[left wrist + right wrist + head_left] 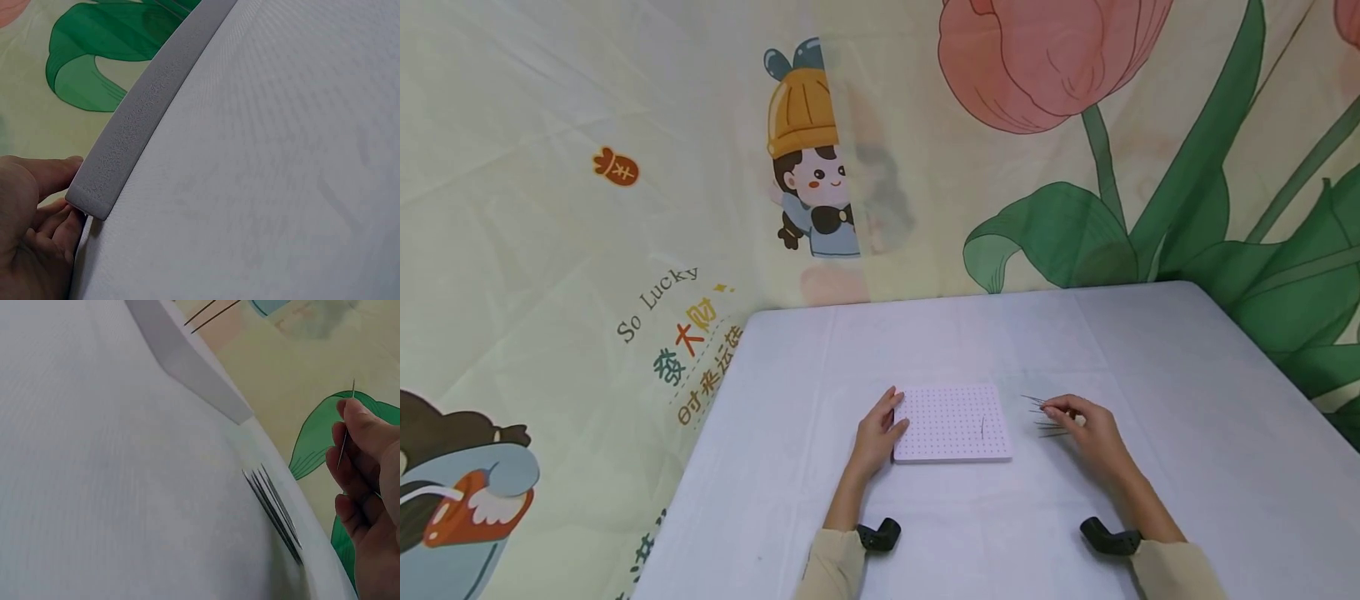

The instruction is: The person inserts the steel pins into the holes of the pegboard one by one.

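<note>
A white board (943, 423) dotted with rows of small holes lies flat on the table. My left hand (874, 435) grips its left edge, thumb over the top and fingers along the side. In the left wrist view the board's side face (134, 119) shows next to those fingertips. My right hand (1093, 433) is just right of the board and pinches a thin metal needle (342, 450) between thumb and fingertips. Several more needles (275, 515) lie side by side on the cloth beneath that hand. Two thin needles (215, 317) stand up from the board in the right wrist view.
A white cloth covers the table (790, 400). Its far edge meets a printed backdrop (895, 100) with a cartoon figure and a large tulip. Black wrist cameras sit on both wrists.
</note>
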The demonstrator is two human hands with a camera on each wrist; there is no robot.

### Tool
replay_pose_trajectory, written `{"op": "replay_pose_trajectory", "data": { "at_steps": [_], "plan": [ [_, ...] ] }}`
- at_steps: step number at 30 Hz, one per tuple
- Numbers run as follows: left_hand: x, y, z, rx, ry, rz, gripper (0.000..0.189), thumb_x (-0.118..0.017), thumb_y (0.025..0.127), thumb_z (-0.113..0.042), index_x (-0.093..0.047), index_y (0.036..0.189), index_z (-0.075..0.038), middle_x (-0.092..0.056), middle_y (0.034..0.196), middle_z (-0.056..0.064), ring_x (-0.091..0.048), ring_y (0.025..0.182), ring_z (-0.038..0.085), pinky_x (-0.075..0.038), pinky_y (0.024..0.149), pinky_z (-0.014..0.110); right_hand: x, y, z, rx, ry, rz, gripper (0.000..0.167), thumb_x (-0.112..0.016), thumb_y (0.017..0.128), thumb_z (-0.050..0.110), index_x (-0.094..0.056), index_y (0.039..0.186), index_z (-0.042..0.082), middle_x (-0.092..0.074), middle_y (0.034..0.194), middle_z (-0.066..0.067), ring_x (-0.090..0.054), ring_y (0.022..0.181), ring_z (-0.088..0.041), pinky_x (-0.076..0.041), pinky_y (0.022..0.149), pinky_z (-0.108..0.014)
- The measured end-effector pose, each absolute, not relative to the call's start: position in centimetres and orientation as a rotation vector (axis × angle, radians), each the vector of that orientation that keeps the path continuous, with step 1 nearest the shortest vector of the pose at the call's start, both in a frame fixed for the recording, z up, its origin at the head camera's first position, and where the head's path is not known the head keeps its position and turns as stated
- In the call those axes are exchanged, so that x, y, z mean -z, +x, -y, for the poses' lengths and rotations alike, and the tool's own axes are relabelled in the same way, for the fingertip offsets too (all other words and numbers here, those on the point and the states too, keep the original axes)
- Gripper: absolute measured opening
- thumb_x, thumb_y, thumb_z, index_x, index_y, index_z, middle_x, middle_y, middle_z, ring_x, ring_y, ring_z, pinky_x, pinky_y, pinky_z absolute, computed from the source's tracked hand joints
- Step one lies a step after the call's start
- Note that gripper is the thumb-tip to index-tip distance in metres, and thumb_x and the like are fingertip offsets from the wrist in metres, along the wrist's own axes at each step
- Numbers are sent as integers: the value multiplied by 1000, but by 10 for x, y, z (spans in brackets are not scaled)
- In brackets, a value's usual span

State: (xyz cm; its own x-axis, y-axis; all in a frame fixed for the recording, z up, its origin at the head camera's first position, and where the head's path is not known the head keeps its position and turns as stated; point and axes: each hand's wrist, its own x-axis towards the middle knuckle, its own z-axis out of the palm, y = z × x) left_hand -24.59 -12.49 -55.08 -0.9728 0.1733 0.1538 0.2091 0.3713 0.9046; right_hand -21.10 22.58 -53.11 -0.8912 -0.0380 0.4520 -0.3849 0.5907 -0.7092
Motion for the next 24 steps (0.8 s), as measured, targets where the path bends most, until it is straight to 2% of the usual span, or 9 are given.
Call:
{"op": "replay_pose_trajectory", "data": {
  "at_steps": [4, 7, 14, 17, 24],
  "plan": [
    [550, -246, 124, 1700, -363, 2573, 47, -61, 87, -7, -48, 133, -6, -30, 148, 4, -32, 132, 19, -33, 104, 25, 527, -215, -217, -1451, 306, 2316, 11, -62, 88, 10, -65, 96, 3, -65, 85, -5, -58, 75, -7, -47, 69, -10],
    [550, -245, 124, 1700, -368, 2568, 47, -61, 88, -7, -49, 133, -6, -30, 148, 5, -32, 132, 20, -33, 104, 27, 525, -219, -207, -1605, 322, 2219, 14, -63, 87, 6, -62, 97, -2, -64, 87, -10, -61, 76, -10, -51, 72, -13],
    [549, -245, 124, 1712, -353, 2568, 46, -61, 87, -6, -49, 132, -6, -30, 148, 6, -31, 132, 21, -33, 105, 28, 530, -227, -181, -1793, 470, 2075, 12, -61, 86, -1, -57, 97, -3, -65, 86, -19, -66, 77, -17, -55, 69, -22],
    [549, -246, 124, 1709, -344, 2577, 46, -61, 88, -6, -49, 132, -7, -30, 148, 5, -31, 133, 20, -32, 104, 26, 534, -229, -171, -1765, 527, 2074, 11, -61, 85, 0, -58, 96, 0, -67, 84, -15, -66, 76, -19, -54, 71, -18],
    [550, -247, 124, 1696, -364, 2572, 46, -61, 87, -5, -50, 132, -7, -30, 148, 6, -31, 132, 22, -33, 104, 27, 539, -231, -151, -1585, 548, 2211, 10, -65, 84, 4, -62, 93, 8, -67, 83, -8, -65, 79, -15, -50, 75, -14]
  ]
}}
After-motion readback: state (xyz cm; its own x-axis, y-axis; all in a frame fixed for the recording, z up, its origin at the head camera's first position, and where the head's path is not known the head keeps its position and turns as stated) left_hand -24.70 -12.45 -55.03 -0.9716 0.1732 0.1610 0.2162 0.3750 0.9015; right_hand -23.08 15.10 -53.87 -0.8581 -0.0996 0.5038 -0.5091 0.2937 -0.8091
